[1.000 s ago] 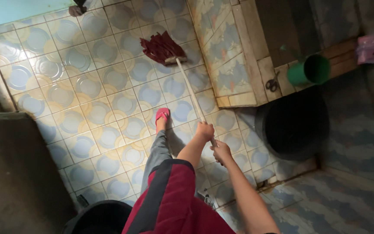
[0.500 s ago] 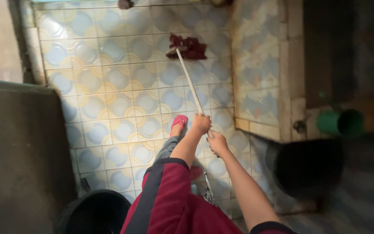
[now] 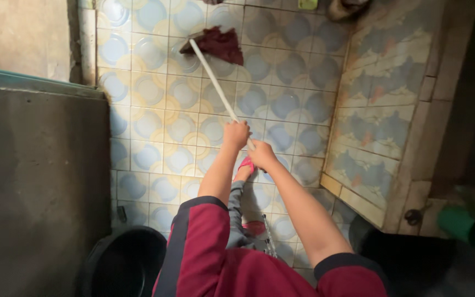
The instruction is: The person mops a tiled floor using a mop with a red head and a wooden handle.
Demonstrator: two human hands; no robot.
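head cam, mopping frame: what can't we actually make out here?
- Mop handle, head view: its near end is hidden inside the left hand and right hand.
- Pink sandal: mostly covered by the right hand and forearm.
- Black bucket: cut off by the bottom edge, inside too dark to see.
- Green cup: blurred, in shadow, cut by the right edge.
- Items at the top edge: cropped, unidentifiable.

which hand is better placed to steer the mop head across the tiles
Likely the left hand: it grips the mop handle further down, nearer the red mop head, so it can guide the sweep. The right hand holds the upper end, closer to the body, and suits pushing.
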